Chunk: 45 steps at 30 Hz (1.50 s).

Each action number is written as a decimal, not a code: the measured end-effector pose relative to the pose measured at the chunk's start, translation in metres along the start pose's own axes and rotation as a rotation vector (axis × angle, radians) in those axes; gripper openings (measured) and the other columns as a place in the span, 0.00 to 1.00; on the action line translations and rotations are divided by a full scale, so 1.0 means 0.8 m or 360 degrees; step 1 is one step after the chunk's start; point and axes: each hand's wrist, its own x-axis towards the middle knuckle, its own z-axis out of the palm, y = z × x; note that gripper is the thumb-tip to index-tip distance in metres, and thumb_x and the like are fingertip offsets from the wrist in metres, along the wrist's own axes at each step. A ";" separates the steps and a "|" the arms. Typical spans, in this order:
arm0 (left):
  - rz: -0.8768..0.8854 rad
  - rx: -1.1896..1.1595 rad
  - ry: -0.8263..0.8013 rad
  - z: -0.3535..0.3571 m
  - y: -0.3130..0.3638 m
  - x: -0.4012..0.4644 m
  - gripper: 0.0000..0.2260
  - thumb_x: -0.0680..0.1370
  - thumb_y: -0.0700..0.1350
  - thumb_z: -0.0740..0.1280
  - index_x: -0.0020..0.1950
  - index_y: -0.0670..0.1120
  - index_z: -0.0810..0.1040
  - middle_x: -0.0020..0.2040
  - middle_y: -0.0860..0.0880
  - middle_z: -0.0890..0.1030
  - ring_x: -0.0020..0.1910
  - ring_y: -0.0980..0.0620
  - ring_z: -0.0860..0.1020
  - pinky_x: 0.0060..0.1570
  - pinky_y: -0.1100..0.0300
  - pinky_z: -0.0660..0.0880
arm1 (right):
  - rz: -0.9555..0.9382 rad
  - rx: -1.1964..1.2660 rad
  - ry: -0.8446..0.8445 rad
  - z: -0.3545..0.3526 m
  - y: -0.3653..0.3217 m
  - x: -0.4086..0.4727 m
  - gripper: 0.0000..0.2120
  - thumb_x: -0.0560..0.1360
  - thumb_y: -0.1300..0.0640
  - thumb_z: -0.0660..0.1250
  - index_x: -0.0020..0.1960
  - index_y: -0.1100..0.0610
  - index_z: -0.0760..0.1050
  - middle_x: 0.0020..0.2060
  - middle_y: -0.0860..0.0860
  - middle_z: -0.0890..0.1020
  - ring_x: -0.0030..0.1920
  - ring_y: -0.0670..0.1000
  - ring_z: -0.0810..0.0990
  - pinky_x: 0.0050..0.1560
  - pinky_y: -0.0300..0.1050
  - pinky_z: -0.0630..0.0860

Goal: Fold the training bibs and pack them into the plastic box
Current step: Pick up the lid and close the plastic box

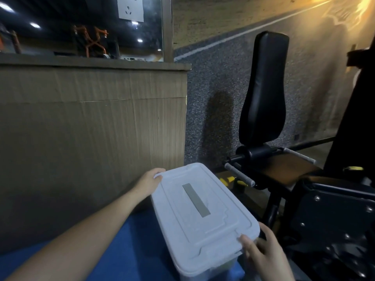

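On your far left stands a tall cardboard panel (pixel 91 128), with a wooden ledge (pixel 95 64) along its top and a white wall socket (pixel 130 8) above that. Your left hand (pixel 149 182) reaches forward beside the panel and holds the far end of the plastic box (pixel 203 216) — the fingers curl over the lid's corner, their tips resting on its raised rim, while the thumb is hidden beneath the edge. The box sits between your two hands with its white lid (pixel 190 189) closed, a grey strip (pixel 195 200) running along the lid's middle; its base is over the blue surface (pixel 129 240) below you. Your right hand (pixel 261 250) grips the near end of the box — the thumb lies flat on top of the lid's lip, and the other fingers wrap down round the end wall, loosely together. To the right, just beyond the box, stands a black padded gym bench (pixel 263 88) with its backrest upright, and small yellow knobs (pixel 228 180) show near its frame.
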 end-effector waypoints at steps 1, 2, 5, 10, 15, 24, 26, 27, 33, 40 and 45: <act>-0.0021 0.0014 -0.0016 0.002 -0.003 0.003 0.14 0.82 0.37 0.60 0.66 0.45 0.79 0.64 0.49 0.79 0.60 0.53 0.75 0.59 0.62 0.68 | 0.0005 0.0014 0.0025 0.003 0.001 0.001 0.24 0.71 0.53 0.77 0.64 0.48 0.72 0.37 0.47 0.86 0.33 0.42 0.83 0.33 0.33 0.74; -0.0027 0.0039 -0.0010 0.004 -0.007 0.008 0.14 0.82 0.38 0.61 0.64 0.48 0.80 0.63 0.51 0.79 0.61 0.53 0.76 0.63 0.60 0.69 | 0.0002 0.0039 0.0044 0.005 0.002 0.002 0.23 0.71 0.53 0.77 0.63 0.48 0.73 0.38 0.46 0.86 0.34 0.42 0.83 0.34 0.34 0.75; 0.0000 0.0147 -0.0046 0.009 -0.010 0.017 0.15 0.82 0.39 0.60 0.66 0.48 0.78 0.64 0.52 0.77 0.65 0.51 0.74 0.64 0.61 0.68 | 0.0011 0.0114 0.0053 0.011 0.004 0.005 0.23 0.71 0.54 0.77 0.63 0.50 0.73 0.38 0.51 0.86 0.37 0.51 0.85 0.34 0.43 0.77; -0.0037 0.0151 -0.0138 0.011 -0.015 0.033 0.15 0.83 0.38 0.59 0.68 0.44 0.77 0.64 0.49 0.79 0.60 0.53 0.75 0.53 0.65 0.66 | 0.0099 0.0317 0.0023 0.021 0.001 0.014 0.23 0.74 0.54 0.75 0.65 0.48 0.71 0.48 0.59 0.83 0.42 0.63 0.84 0.31 0.54 0.81; -0.0106 0.0027 -0.0088 0.002 -0.023 0.022 0.11 0.81 0.40 0.61 0.59 0.49 0.80 0.59 0.52 0.80 0.57 0.52 0.78 0.50 0.61 0.71 | 0.0258 0.0639 -0.0047 0.026 0.002 0.026 0.17 0.76 0.60 0.72 0.63 0.48 0.75 0.50 0.63 0.84 0.48 0.64 0.85 0.37 0.51 0.81; -0.0312 -0.0158 -0.0023 -0.095 -0.060 -0.104 0.04 0.79 0.43 0.66 0.53 0.45 0.76 0.45 0.46 0.81 0.43 0.50 0.79 0.44 0.57 0.71 | 0.0293 0.0586 -0.0114 0.071 -0.015 0.032 0.17 0.81 0.48 0.65 0.56 0.62 0.79 0.50 0.65 0.84 0.50 0.70 0.83 0.54 0.66 0.79; -0.0392 -0.0267 -0.0052 -0.124 -0.073 -0.147 0.06 0.79 0.44 0.67 0.54 0.44 0.75 0.48 0.44 0.81 0.45 0.50 0.79 0.45 0.56 0.71 | 0.0292 0.0469 -0.0195 0.087 -0.021 0.037 0.23 0.81 0.47 0.64 0.51 0.70 0.76 0.46 0.74 0.80 0.43 0.78 0.78 0.44 0.62 0.75; -0.0422 -0.0309 -0.0048 -0.137 -0.079 -0.169 0.07 0.79 0.45 0.68 0.55 0.44 0.75 0.48 0.44 0.82 0.45 0.51 0.79 0.45 0.56 0.72 | 0.0282 0.0427 -0.0212 0.096 -0.025 0.039 0.25 0.82 0.48 0.63 0.49 0.72 0.74 0.40 0.74 0.78 0.37 0.77 0.76 0.39 0.59 0.73; -0.0642 -0.0584 0.0318 -0.191 -0.118 -0.295 0.12 0.79 0.44 0.70 0.54 0.41 0.70 0.43 0.42 0.78 0.35 0.47 0.74 0.31 0.56 0.74 | 0.0225 0.0289 -0.0480 0.185 -0.046 0.037 0.18 0.77 0.51 0.68 0.55 0.67 0.77 0.41 0.64 0.84 0.37 0.61 0.82 0.35 0.51 0.78; -0.0774 -0.0571 0.0606 -0.265 -0.142 -0.430 0.13 0.79 0.50 0.71 0.54 0.43 0.72 0.34 0.45 0.80 0.29 0.49 0.76 0.29 0.56 0.72 | 0.0157 0.0083 -0.0753 0.300 -0.066 -0.003 0.15 0.68 0.49 0.72 0.43 0.60 0.75 0.36 0.58 0.79 0.36 0.57 0.76 0.37 0.53 0.70; -0.1017 -0.0694 0.0743 -0.317 -0.177 -0.439 0.28 0.70 0.62 0.76 0.61 0.52 0.69 0.51 0.49 0.83 0.48 0.51 0.82 0.39 0.57 0.77 | 0.0100 0.0091 -0.0751 0.333 -0.094 -0.039 0.12 0.75 0.56 0.70 0.41 0.65 0.75 0.35 0.58 0.75 0.37 0.52 0.72 0.33 0.42 0.69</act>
